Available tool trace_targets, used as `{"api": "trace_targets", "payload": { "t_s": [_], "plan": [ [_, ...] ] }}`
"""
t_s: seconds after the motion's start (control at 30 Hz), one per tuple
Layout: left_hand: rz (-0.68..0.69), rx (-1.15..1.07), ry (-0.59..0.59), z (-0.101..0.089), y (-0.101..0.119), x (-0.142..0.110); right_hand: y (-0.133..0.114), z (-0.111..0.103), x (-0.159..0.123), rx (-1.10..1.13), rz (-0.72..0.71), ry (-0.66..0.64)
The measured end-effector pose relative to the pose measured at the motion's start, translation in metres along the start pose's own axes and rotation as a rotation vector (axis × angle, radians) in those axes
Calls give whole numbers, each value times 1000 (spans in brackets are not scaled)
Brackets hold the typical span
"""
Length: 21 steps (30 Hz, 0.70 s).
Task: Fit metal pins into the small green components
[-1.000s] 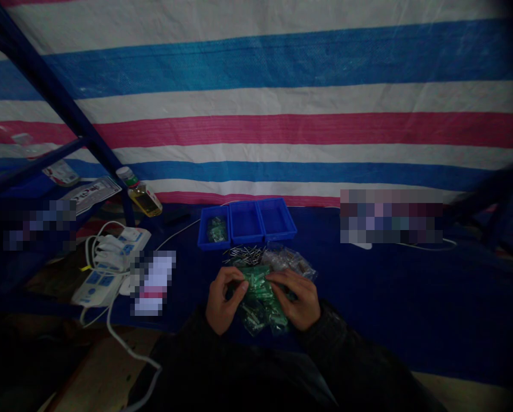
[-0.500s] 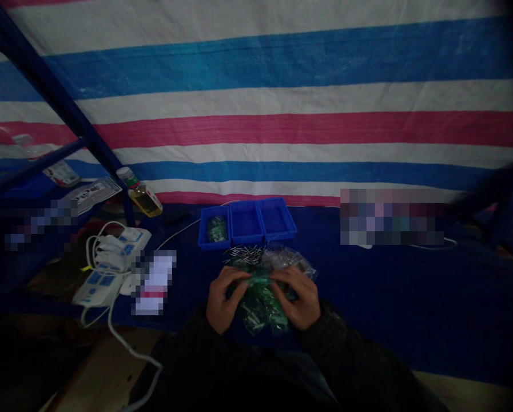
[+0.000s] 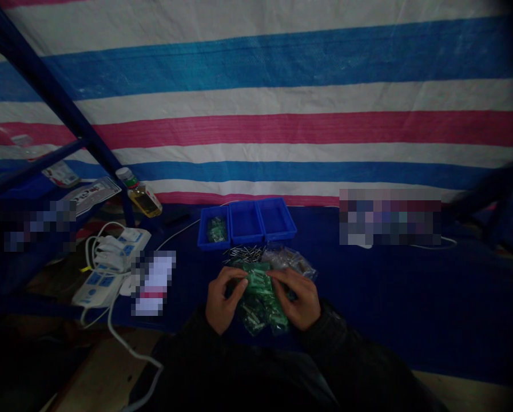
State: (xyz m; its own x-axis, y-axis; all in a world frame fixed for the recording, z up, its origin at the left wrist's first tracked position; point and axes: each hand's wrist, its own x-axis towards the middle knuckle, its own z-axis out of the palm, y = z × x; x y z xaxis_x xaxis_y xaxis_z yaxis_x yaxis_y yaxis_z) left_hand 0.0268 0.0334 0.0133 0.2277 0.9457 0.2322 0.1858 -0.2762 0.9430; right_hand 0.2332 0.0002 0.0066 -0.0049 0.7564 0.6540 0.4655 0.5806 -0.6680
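Observation:
Between my two hands is a small green plastic bag (image 3: 257,277) with slim pale pieces inside. My left hand (image 3: 222,297) pinches its left edge between thumb and fingers. At the opposite edge, my right hand (image 3: 298,294) grips it the same way. Under it lie several more filled green bags (image 3: 260,312), partly covered by the held one. Just beyond my hands sit a heap of thin metal pins (image 3: 244,253) and a clear plastic bag (image 3: 288,258) with contents I cannot make out.
Three joined blue trays (image 3: 246,222) stand behind the pins; green bags (image 3: 217,230) lie in the left one. To the left are a power strip (image 3: 110,266) with cables, a blurred-out phone-like object (image 3: 155,283) and a bottle (image 3: 141,194). A striped tarp (image 3: 282,129) hangs behind.
The green bag between my hands has turned so its flat face and the pieces inside now show. Both hands stay nearly in the same place.

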Motion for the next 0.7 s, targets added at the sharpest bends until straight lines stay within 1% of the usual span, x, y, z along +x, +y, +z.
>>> {"api": "trace_targets", "payload": {
  "t_s": [0.07, 0.23, 0.33, 0.47, 0.53, 0.63, 0.7],
  "plan": [
    [34, 19, -30, -2, 1, 1, 1, 1, 0, 8, -2, 7],
    [73, 31, -42, -3, -4, 2, 2, 1, -2, -20, -2, 53],
    [110, 45, -43, -3, -5, 2, 2, 1, -2, -5, 8, 51],
    [147, 68, -25, -3, -2, 3, 5, 4, -4, 13, 3, 27],
    [146, 68, -27, -3, 0, 3, 6, 6, -5, 7, 34, 22],
    [101, 51, -32, -1, 0, 2, 8, 8, -9, 17, 74, 57],
    [54, 34, 3, 0, -2, 0, 9, 9, -10, 26, 68, 73]
  ]
}}
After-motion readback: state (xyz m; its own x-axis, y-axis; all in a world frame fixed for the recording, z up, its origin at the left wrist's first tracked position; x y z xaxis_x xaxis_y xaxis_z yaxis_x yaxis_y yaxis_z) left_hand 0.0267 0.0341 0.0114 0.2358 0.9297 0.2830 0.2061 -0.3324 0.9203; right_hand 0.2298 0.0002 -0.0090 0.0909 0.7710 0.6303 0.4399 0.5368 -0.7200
